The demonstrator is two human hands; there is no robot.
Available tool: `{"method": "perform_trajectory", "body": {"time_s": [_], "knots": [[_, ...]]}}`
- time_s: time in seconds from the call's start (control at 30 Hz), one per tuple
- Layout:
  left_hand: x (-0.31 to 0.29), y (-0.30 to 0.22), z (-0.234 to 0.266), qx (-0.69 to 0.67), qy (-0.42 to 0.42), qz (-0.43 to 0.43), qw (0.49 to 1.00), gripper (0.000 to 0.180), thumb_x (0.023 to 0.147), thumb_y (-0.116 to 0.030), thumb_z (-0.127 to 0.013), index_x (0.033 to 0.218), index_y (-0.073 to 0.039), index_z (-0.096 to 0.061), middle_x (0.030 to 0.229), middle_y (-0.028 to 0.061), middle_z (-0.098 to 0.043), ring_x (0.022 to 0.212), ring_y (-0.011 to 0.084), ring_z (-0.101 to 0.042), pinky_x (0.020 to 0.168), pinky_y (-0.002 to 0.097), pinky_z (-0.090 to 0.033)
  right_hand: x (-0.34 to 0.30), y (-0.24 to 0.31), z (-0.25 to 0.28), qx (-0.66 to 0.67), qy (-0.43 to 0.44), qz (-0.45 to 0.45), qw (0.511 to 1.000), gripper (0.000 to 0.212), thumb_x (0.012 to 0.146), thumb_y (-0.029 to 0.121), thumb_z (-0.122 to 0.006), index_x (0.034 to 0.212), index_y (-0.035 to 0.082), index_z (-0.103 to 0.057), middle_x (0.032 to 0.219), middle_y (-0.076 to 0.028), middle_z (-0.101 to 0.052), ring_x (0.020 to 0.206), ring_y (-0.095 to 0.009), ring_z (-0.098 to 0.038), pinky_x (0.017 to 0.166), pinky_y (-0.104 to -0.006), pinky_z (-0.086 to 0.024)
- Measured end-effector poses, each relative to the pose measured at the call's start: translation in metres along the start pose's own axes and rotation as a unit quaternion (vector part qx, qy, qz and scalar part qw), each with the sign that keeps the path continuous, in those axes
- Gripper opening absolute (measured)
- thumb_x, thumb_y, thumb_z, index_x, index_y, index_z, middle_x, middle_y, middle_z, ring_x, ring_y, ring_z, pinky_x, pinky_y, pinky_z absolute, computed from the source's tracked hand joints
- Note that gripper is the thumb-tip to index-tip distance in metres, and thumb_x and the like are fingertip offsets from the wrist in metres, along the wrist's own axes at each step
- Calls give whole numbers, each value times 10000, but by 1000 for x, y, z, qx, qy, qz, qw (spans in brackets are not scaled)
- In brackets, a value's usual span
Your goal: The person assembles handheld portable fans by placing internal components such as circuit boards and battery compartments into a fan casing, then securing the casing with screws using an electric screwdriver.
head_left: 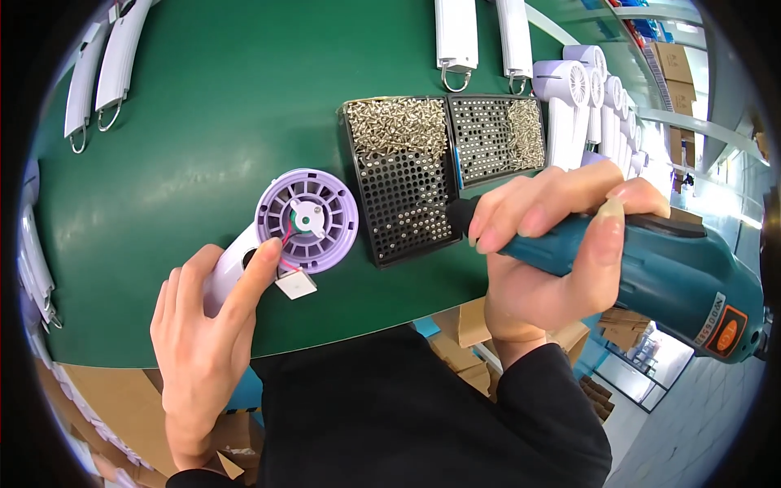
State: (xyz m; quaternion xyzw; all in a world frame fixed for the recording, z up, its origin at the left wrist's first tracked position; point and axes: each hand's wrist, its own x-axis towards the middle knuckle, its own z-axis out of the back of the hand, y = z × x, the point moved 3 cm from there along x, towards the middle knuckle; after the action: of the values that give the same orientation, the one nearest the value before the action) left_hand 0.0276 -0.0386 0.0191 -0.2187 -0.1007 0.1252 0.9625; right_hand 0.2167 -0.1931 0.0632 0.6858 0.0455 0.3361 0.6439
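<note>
The left hand's (pixel 199 321) fingers pinch the handheld fan (pixel 307 220) on the bench (pixel 203 163), likely steadying it; the right hand's (pixel 541 281) wrap the electric screwdriver (pixel 671 268), beside a screw tray (pixel 399 183) within reach.

A green tabletop (pixel 220 122), its near edge curving, carried everything within reach. Near its middle lay a lilac fan (pixel 307 220) with its round head face up, a white square block (pixel 296 284) just beside the rim. To the right sat two black perforated screw trays (pixel 416 253), side by side. White handles with metal loops (pixel 124 57) lay along the far side, and white-and-lilac fan units (pixel 561 83) lined the right.
</note>
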Motion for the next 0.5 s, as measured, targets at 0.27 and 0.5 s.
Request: {"method": "perform_trajectory", "body": {"time_s": [0.27,0.5], "knots": [[2,3,2,2,6,4,1000,684,619,77,-688,1233,-217,-639,975,115,-530,709,247,-510,609,346,-443,-3,4,-1,-26,64,-12,998,135,974,231,-460,1058,155,-387,712,-122,-502,453,-261,-503,415,-400,-467],[-1,5,2,-5,2,-13,1000,659,648,43,-679,1244,-236,-635,967,113,-528,704,233,-512,608,336,-438,3,16,-4,85,56,82,991,263,980,274,-392,1152,85,-454,716,-92,-460,426,-207,-457,378,-342,-426]]}}
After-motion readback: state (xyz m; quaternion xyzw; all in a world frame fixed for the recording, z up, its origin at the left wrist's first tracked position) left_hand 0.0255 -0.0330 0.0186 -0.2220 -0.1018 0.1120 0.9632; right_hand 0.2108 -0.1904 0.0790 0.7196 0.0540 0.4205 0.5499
